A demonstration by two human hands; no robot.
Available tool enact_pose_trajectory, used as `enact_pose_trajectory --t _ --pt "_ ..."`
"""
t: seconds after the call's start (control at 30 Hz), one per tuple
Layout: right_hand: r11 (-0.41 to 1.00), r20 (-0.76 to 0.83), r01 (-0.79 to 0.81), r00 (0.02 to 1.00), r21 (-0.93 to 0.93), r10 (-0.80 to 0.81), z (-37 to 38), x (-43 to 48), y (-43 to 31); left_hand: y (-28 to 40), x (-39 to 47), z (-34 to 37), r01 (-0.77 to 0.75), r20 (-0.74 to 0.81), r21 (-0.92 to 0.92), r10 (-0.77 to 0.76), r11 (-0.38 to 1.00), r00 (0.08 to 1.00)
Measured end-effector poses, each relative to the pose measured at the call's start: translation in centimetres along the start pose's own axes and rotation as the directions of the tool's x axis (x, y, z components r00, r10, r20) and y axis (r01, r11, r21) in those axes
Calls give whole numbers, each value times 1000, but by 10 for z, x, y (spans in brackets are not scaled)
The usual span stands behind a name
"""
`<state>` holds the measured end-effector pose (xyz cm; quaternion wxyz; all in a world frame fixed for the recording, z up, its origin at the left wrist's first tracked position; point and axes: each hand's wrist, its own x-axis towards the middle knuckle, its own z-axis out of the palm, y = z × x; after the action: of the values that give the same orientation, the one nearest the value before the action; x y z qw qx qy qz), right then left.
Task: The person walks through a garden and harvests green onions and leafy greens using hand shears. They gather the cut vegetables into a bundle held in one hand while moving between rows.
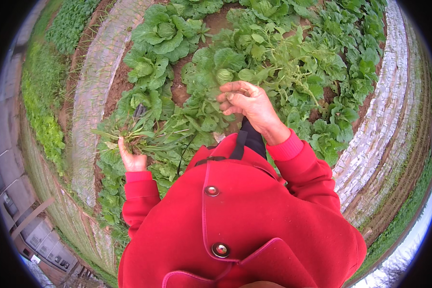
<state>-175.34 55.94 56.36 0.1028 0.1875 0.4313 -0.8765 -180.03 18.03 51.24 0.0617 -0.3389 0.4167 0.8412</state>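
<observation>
My left hand (132,158) grips a bunch of uprooted weeds (138,136), with long grassy leaves and a few pale stems sticking out to the right. My right hand (243,99) is raised over the cabbage bed, its fingers curled and soil-stained. Whether anything small sits between its thumb and fingertips I cannot tell. Just beyond those fingers is a small cabbage head (224,76) with wide outer leaves. A tall, light green weed with seed spikes (295,77) grows among the leaves to the right of this hand.
A larger cabbage (166,31) grows at the upper left of the bed. Plastic-mulched rows with thin shoots flank it, one on the left (90,86) and one on the right (385,104). Bare soil (180,82) shows between plants. Buildings (46,244) stand at the far lower left.
</observation>
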Motion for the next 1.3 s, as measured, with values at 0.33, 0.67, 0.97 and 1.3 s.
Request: enact_pose_trajectory --t 0.33,0.67,0.97,1.3 --pt "999 -20 -42 999 -1 42 0 -8 -3 -1 -8 7 24 -32 11 -24 1000 999" --pt "977 92 -91 993 192 74 -5 -13 -1 -3 -17 10 12 -80 24 -10 1000 997" --pt "980 59 -93 995 176 84 -5 -18 3 -4 -30 20 38 0 -44 -38 998 999" --pt "979 152 -78 987 191 49 1 -25 2 -3 -34 21 22 -11 -14 -22 1000 1000"
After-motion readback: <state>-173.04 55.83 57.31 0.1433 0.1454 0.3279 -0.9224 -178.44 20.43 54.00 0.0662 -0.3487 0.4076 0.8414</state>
